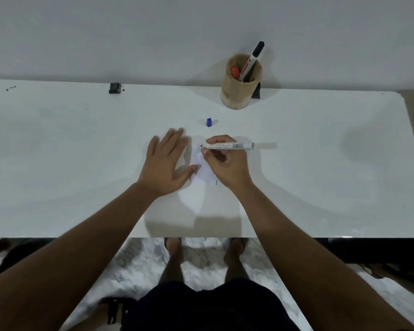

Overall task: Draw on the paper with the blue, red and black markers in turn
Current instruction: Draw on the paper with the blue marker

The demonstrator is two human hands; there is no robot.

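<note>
Nearest us, our left hand (167, 161) lies flat and spread wide on the white surface (320, 163), pinning the paper (207, 174). Our right hand (225, 163) grips the uncapped blue marker (230, 145), held level with its tip at the paper. The blue cap (209, 122) stands just beyond. Farther back, a wooden cup (239, 91) holds the red marker (234, 72) and black marker (253, 59).

Both bare forearms reached forward side by side, the wrists well apart. The left hand (167, 161) lay flat, palm down, fingers spread and pointing away, thumb out toward the other hand. The right hand (227, 163) was curled, fingers and thumb pinched closed, knuckles up and wrist angled inward
</note>
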